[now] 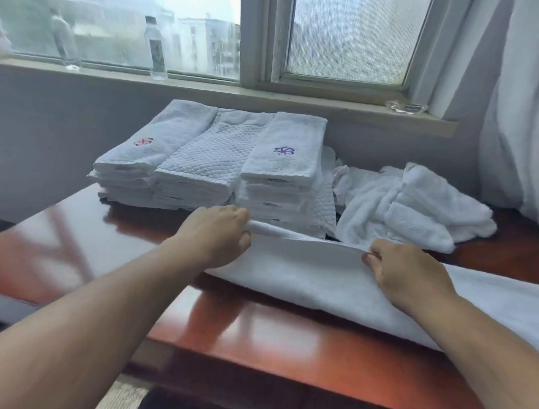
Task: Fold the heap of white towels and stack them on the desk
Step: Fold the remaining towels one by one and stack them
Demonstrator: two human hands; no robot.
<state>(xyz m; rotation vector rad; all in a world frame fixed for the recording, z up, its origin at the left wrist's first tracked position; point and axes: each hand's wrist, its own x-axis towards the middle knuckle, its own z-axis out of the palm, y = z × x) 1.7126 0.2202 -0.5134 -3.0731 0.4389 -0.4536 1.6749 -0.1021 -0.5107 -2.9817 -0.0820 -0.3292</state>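
The towel (305,277) is pinched by the left hand (217,233) and right hand (407,272) fingers; edges should be matched before creasing.

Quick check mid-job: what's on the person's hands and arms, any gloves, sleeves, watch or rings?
Both forearms are bare, no sleeves in view. The left hand and right hand wear no gloves; neither wrist shows a watch or band. Rings are too blurred to tell.
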